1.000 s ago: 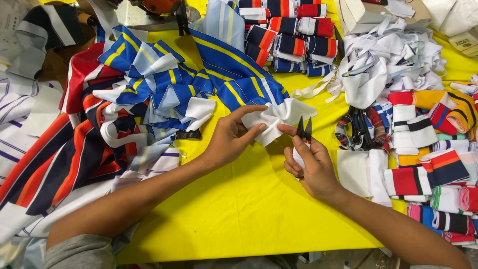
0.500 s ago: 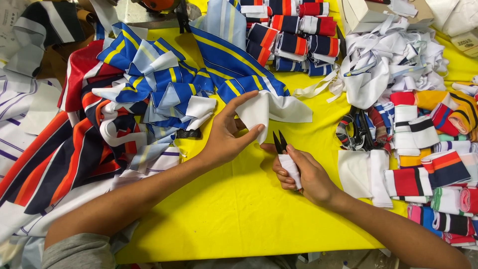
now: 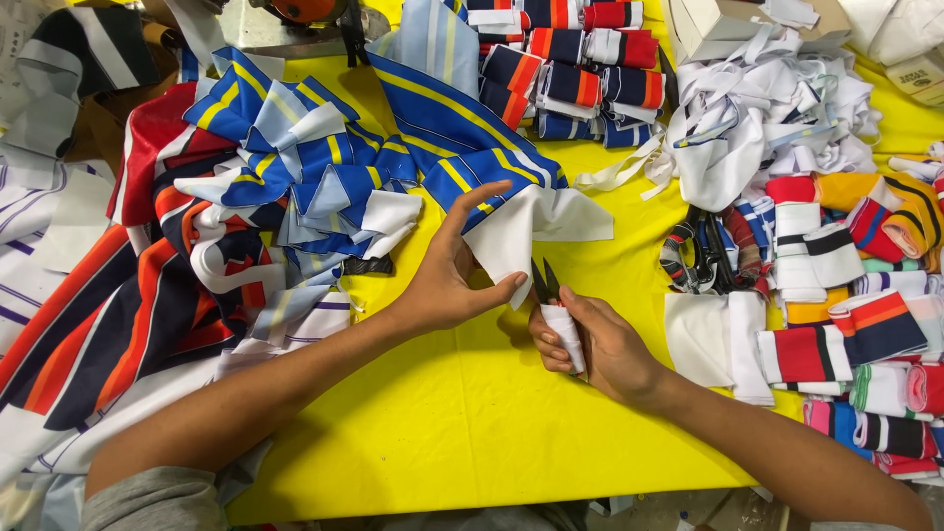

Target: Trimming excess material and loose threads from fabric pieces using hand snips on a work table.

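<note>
At the centre of the frame the left hand [image 3: 447,280] pinches the lower corner of a white fabric piece [image 3: 536,226], thumb and forefinger closed on it, other fingers spread. That piece was bunched a second ago; now it lies opened flat on the yellow table [image 3: 442,413]. The right hand [image 3: 600,344] has dropped lower, fist wrapped around small thread snips [image 3: 553,300], blades narrowly parted just beside the cloth's edge. Blue-and-yellow striped strips [image 3: 324,167] are heaped upper left.

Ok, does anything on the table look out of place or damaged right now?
Nothing stands out. The left hand holds a white fabric piece and the right hand holds small snips at its edge; fabric piles lie loosely heaped on the yellow table.
</note>
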